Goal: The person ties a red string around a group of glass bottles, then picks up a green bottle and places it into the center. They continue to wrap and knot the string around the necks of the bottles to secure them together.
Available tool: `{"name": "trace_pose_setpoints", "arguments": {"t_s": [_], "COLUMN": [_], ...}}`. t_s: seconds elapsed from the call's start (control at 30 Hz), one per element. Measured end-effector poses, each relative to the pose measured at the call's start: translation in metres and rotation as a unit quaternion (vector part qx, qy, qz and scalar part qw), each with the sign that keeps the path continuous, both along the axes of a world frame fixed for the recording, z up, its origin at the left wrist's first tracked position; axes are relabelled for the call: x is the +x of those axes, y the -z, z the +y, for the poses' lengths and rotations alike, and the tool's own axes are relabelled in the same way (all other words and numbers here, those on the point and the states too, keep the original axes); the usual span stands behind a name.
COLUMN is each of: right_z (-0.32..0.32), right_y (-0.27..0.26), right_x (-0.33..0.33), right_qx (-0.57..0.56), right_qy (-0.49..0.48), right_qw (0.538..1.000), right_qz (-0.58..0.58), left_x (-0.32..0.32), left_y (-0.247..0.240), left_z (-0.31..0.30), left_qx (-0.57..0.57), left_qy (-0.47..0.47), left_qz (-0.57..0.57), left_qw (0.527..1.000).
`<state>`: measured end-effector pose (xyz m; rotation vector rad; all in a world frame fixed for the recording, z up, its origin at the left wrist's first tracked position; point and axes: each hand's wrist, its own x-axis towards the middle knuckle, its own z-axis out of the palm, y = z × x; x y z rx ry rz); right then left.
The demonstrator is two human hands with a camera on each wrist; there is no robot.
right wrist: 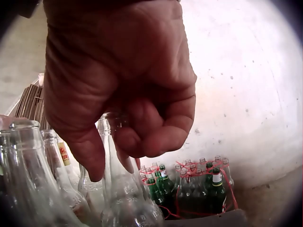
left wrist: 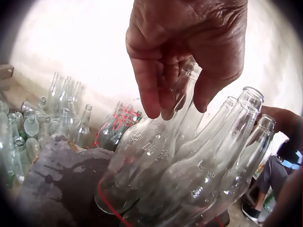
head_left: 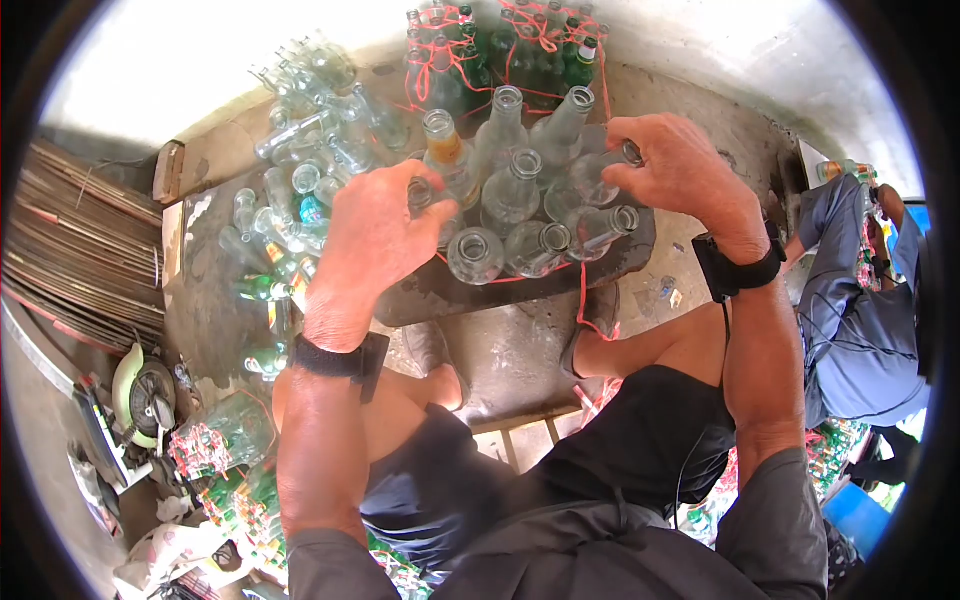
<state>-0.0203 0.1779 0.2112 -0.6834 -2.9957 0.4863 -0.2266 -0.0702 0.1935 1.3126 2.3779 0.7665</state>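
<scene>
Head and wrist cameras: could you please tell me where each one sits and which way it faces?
Head: on the head, facing down at clear bottles on a dark slab; forearms, legs, left-hand grip, right-hand grip show.
Left wrist: at that wrist, facing across the bottles to the wall; fingers round one neck.
Right wrist: under that wrist, facing tied green bottles by the wall; curled fingers show.
Shared: head and right wrist both show those green bottles.

The right hand (right wrist: 118,80) partly hides the neck of the clear bottle (right wrist: 113,189); its base is cropped.
</scene>
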Motion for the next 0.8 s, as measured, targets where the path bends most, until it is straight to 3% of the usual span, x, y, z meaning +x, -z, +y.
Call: {"name": "trace_pose_setpoints", "arguments": {"t_s": [0.8], "right_z": [0.002], "right_y": [-0.004], "right_x": [0.001], "right_qx": [0.003], "right_qy": [0.019], "right_qw": [0.999], "right_qz": [-0.040], "left_x": [-0.002], "left_y": [0.000], "left_z": [-0.007], "left_qx": [-0.016], "left_qy": [-0.023], "left_qz": [-0.015], "left_qw": [1.000]}}
